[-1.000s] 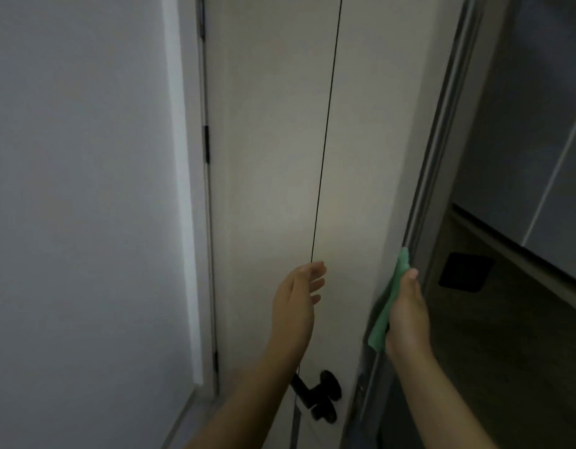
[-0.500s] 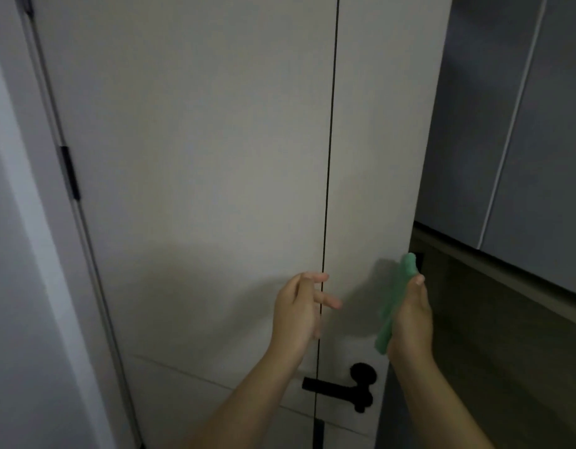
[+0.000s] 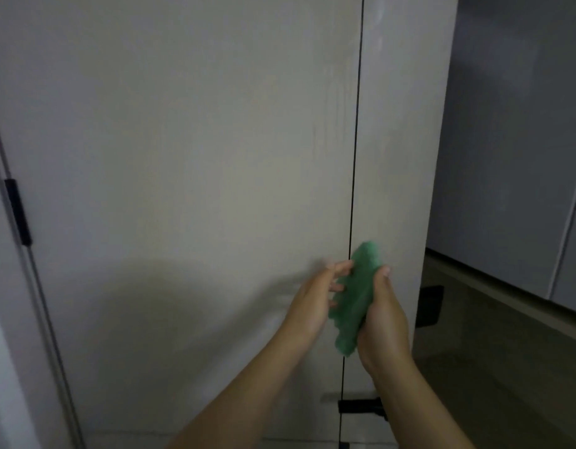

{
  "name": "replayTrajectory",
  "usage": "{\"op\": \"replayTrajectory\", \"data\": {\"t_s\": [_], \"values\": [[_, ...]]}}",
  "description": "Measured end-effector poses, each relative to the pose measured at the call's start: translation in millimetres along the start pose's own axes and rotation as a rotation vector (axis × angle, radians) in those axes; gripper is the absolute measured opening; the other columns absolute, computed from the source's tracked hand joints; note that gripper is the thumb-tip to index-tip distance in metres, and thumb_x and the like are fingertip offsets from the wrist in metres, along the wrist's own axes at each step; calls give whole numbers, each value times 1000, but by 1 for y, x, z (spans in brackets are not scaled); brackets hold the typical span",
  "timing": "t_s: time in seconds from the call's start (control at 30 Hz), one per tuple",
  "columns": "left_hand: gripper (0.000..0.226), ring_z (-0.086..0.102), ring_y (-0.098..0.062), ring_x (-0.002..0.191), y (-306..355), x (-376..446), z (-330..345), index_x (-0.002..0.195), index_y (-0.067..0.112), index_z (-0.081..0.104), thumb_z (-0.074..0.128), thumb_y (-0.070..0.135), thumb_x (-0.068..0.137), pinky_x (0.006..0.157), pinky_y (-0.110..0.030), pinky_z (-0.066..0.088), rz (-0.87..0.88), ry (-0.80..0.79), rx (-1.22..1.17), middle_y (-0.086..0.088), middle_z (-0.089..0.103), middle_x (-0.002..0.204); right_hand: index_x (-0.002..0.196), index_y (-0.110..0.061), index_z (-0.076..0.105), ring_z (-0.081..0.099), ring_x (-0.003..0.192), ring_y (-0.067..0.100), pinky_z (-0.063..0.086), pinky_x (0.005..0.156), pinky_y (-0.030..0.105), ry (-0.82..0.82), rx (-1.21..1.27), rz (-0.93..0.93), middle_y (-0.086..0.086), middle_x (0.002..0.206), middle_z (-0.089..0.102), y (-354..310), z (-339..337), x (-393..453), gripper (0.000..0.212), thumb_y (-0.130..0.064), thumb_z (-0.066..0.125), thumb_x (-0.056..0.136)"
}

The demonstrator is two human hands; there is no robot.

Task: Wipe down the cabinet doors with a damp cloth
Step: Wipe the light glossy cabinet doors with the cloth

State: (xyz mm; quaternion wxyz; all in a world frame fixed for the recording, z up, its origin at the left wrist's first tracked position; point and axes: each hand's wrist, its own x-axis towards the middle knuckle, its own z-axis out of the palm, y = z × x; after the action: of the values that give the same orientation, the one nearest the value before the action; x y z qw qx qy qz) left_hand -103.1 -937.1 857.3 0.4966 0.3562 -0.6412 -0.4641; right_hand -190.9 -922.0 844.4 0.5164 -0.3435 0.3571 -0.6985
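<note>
Both hands meet on one green cloth (image 3: 354,299) in front of the cabinet's dark vertical seam (image 3: 354,157): right hand (image 3: 382,322) grips its edge, left hand (image 3: 316,299) touches it with loosely spread fingers. Two pale cabinet doors (image 3: 199,157) flank that seam; one black handle (image 3: 361,406) sits below the cloth.

Both forearms (image 3: 247,384) bare; hands seemingly ungloved, view blurred.

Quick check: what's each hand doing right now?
Left hand: open, fingertips touching the cloth.
Right hand: holding the cloth.
</note>
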Motion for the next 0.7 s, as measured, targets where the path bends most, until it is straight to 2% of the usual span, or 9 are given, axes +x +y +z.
{"op": "replayTrajectory", "data": {"t_s": [0.07, 0.13, 0.2, 0.23, 0.33, 0.43, 0.53, 0.6, 0.7], "values": [[43, 56, -9, 98, 12, 25, -10, 126, 22, 53, 18, 35, 104, 78, -15, 47, 40, -32, -18, -1, 60, 120, 127, -27, 58, 64, 101, 23, 48, 96, 43, -84, -97, -106, 8, 113, 67, -3, 18, 19, 68, -67, 36, 78], [55, 59, -12, 106, 25, 48, -26, 130, 16, 53, 12, 40, 103, 87, -20, 48, 72, -58, -43, -1, 60, 125, 124, -46, 53, 58, 114, 20, 42, 104, 44, -184, -182, -213, 1, 127, 60, -12, 36, 39, 52, -66, 31, 81], [66, 59, -17, 116, 46, 69, -45, 134, 15, 53, 12, 54, 100, 100, -32, 46, 109, -70, -57, -2, 61, 130, 126, -57, 36, 39, 135, 14, 28, 115, 41, -291, -252, -350, -15, 146, 37, -24, 54, 62, 37, -61, 28, 89], [69, 58, -19, 118, 57, 79, -56, 136, 17, 52, 12, 58, 98, 103, -36, 44, 126, -69, -52, -3, 61, 130, 127, -60, 25, 26, 142, 9, 20, 119, 39, -336, -310, -446, -25, 148, 23, -29, 63, 74, 31, -57, 26, 96], [77, 55, -19, 122, 90, 107, -82, 139, 18, 48, 8, 64, 92, 108, -41, 40, 131, -52, -23, -5, 59, 133, 128, -61, 1, -2, 143, -6, 2, 122, 34, -394, -542, -767, -41, 143, -3, -33, 93, 115, 36, -58, 12, 93], [85, 54, -20, 122, 111, 128, -99, 135, 22, 53, 16, 74, 80, 111, -46, 36, 176, -25, 8, -5, 60, 131, 132, -57, -14, -13, 142, -5, -6, 120, 30, -369, -643, -992, -37, 146, -16, -31, 125, 150, 45, -63, 5, 92], [75, 56, -18, 117, 136, 142, -116, 122, 25, 59, 6, 67, 91, 107, -40, 39, 214, -18, 38, -2, 65, 123, 140, -42, -16, -18, 142, -3, -15, 115, 21, -265, -692, -1113, -25, 149, -23, -39, 161, 173, 54, -61, 1, 92], [78, 58, -20, 112, 154, 149, -131, 123, 20, 60, 2, 65, 93, 105, -40, 40, 244, -4, 40, -4, 66, 115, 143, -32, -15, -20, 143, 2, -18, 114, 21, -188, -727, -1194, -17, 151, -23, -45, 184, 187, 55, -52, 3, 95], [82, 61, -19, 99, 178, 159, -154, 124, 14, 58, 2, 64, 94, 98, -38, 44, 271, 73, 57, -7, 64, 109, 142, -30, -18, -23, 142, 5, -21, 113, 21, -115, -798, -1252, -16, 150, -25, -58, 214, 206, 54, -45, 4, 96]]}}
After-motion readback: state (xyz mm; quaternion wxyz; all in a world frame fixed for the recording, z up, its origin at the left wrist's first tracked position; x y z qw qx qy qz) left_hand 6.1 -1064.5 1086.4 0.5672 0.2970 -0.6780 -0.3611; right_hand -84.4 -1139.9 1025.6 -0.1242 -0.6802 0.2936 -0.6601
